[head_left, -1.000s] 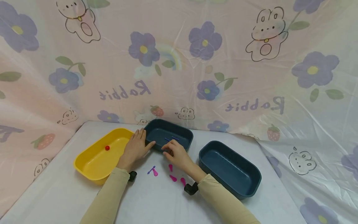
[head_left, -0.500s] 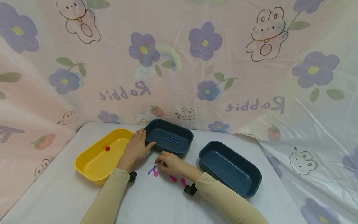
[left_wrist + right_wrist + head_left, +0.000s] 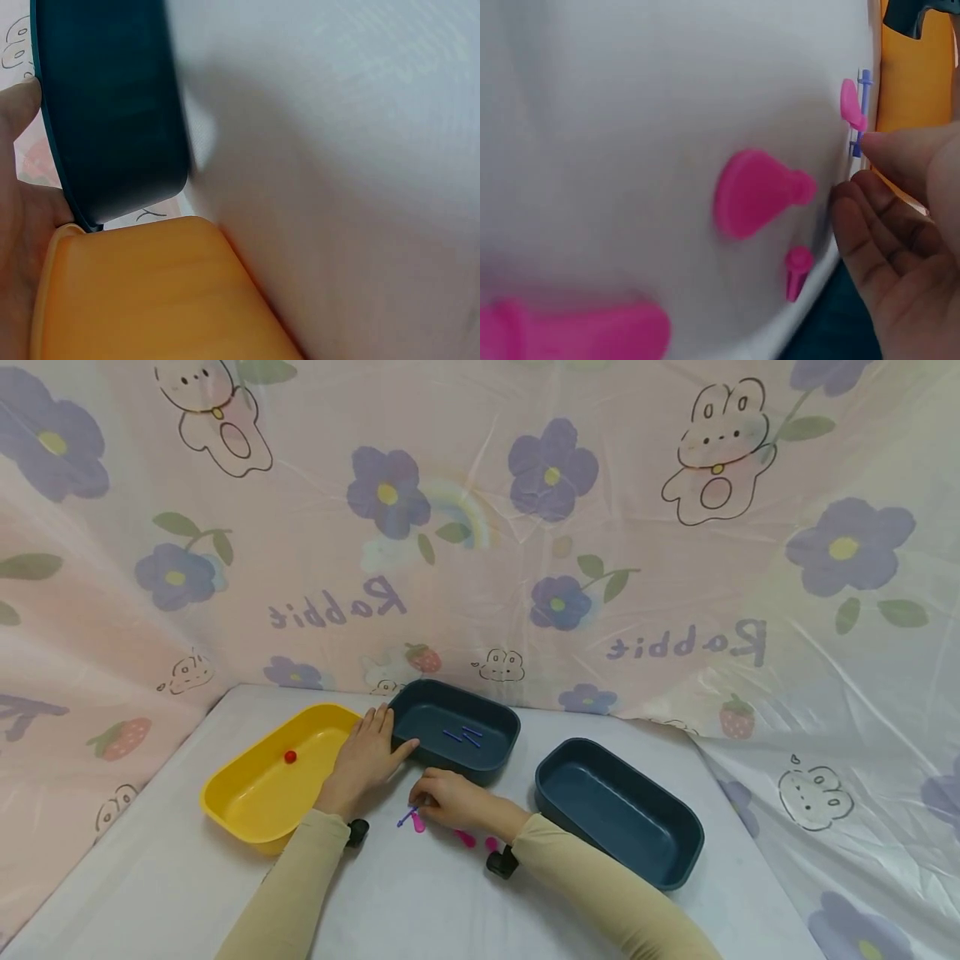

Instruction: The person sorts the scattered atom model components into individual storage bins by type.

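Observation:
My left hand (image 3: 366, 758) lies with extended fingers over the rims where the yellow bin (image 3: 255, 827) and the back dark blue bin (image 3: 442, 766) meet. My right hand (image 3: 448, 799) is low over the table, fingers bent, at one end of a thin blue-purple stick (image 3: 406, 817). In the right wrist view the thumb touches or almost touches this stick (image 3: 865, 94); whether it is pinched is hidden. Beside the stick lies a pink paddle-shaped piece (image 3: 849, 103). More pink pieces (image 3: 754, 196) lie under the right wrist. Three blue sticks (image 3: 471, 740) are inside the back bin.
A red ball (image 3: 290, 757) sits in the yellow bin. Another dark blue bin (image 3: 555, 806) stands at the right, beside my right forearm. The white table (image 3: 420, 902) ends at a patterned curtain (image 3: 480, 560) behind the bins.
My right hand has come from over the back bin down to the table at the blue-purple stick. A third stick now shows in that bin. The left hand stays put.

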### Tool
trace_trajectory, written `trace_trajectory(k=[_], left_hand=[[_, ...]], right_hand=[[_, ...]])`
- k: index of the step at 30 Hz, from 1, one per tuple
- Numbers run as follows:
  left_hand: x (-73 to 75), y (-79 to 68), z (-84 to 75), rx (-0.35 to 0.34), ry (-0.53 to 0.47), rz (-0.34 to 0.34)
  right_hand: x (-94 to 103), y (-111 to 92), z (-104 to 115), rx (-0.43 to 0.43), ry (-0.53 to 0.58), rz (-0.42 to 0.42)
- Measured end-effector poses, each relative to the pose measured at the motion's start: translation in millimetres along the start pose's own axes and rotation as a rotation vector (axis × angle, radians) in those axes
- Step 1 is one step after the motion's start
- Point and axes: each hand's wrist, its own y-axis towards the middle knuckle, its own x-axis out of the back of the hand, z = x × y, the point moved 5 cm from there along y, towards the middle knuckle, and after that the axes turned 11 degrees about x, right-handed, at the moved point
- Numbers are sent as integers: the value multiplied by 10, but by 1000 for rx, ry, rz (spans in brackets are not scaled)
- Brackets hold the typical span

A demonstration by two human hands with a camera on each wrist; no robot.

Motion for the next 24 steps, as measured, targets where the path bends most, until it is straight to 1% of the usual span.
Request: trace_trajectory(k=[7,14,24], left_hand=[[5,7,4,-2,-6,-5],[9,7,-15,10,1,18],[5,3,-8,2,6,5]], right_hand=[[14,41,39,-2,-5,19],[1,51,47,10,-34,28],[-25,65,41,27,-34,23]])
